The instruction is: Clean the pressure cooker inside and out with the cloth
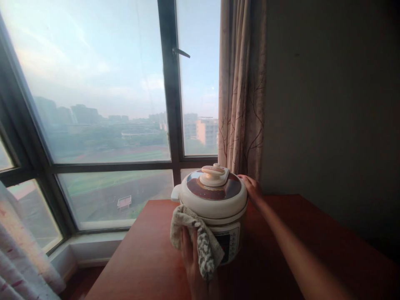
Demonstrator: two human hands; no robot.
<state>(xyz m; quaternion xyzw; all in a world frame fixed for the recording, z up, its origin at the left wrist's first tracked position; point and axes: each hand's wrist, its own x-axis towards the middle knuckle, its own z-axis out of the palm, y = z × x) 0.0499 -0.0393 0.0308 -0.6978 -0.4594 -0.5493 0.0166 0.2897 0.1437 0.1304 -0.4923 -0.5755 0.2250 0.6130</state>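
A cream pressure cooker [215, 206] with a brown-topped lid and a raised knob [214, 176] stands upright on the wooden table [146, 250]. My left hand [190, 246] presses a grey patterned cloth [204, 246] against the cooker's front left side. The cloth drapes over the fingers and covers part of the control panel [233, 243]. On the far right, my right hand [251, 187] rests at the lid's rim by the side handle, its fingers partly hidden behind the cooker. The lid sits on the body.
Behind the table is a large window with a dark frame [170, 83] and a handle [181, 52]. A curtain [240, 91] hangs at the back, and another curtain [21, 254] is at the lower left. A dark wall [328, 104] runs along the right.
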